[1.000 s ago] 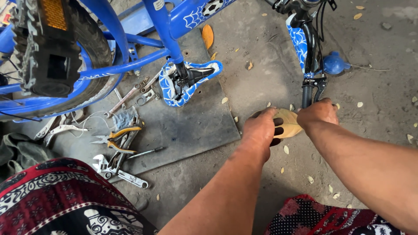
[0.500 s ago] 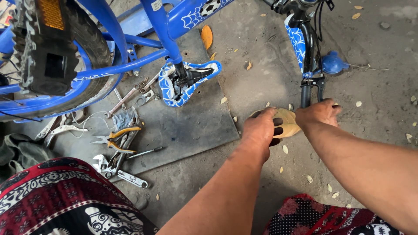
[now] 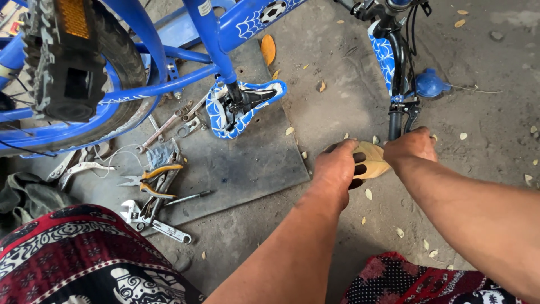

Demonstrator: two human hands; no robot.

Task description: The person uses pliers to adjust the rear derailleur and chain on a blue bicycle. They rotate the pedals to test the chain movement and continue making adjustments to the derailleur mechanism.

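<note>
Currently: left hand [image 3: 336, 168] and right hand [image 3: 412, 147] pinch tan slotted piece [image 3: 368, 159] from both sides, just off concrete floor [image 3: 337, 84], below handlebar grip [image 3: 395, 125]. Bike [image 3: 236, 34] inverted, saddle [image 3: 243, 107] resting on mat [image 3: 247, 163]; pliers [image 3: 147, 175], wrench [image 3: 152, 222] within reach.

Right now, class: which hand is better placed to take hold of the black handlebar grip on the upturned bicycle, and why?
The right hand: it sits just below the black handlebar grip, nearly touching it, while the left hand lies farther off, on the tan piece.
</note>
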